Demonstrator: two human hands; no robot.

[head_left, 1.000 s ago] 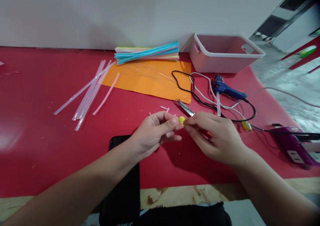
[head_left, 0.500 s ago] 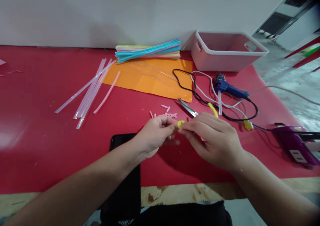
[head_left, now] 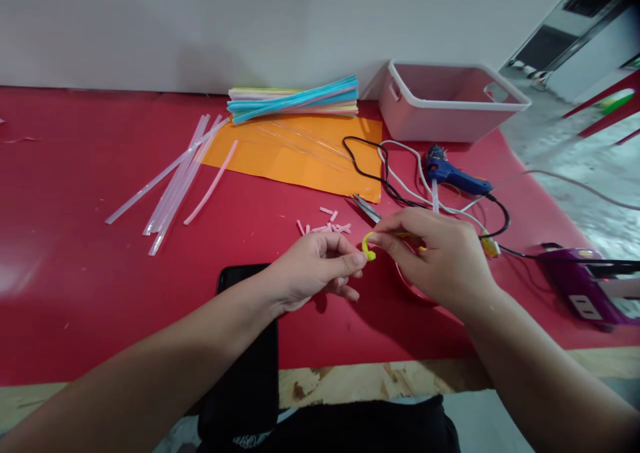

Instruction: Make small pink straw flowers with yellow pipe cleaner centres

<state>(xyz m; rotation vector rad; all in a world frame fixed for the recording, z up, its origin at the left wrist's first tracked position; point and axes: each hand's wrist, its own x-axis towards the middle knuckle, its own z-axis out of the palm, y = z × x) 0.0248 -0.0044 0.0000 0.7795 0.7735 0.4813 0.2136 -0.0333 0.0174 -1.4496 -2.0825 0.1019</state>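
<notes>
Both my hands meet just above the red table (head_left: pixel 75 286), pinching a bent yellow straw (head_left: pixel 367 244) between them. My left hand (head_left: pixel 313 269) grips its lower end between thumb and forefinger. My right hand (head_left: pixel 440 259) holds the upper part, and the rest of the straw runs hidden under its fingers. Behind my hands lie several short pink straw pieces (head_left: pixel 327 225) and a pair of scissors (head_left: pixel 367 207), whose red handle shows below my right hand.
An orange sheet (head_left: pixel 300 156) lies further back with a bundle of coloured straws (head_left: pixel 295 101) behind it. Clear straws (head_left: pixel 173 179) lie left. A blue glue gun (head_left: pixel 453 176), cables, a white bin (head_left: pixel 450 103) and a purple device (head_left: pixel 585 283) are right. A black phone (head_left: pixel 245 373) rests under my left forearm.
The yellow straw was a small curled bit between my fingertips; now it is pulled out into a longer open curve. My right hand has shifted slightly up and right.
</notes>
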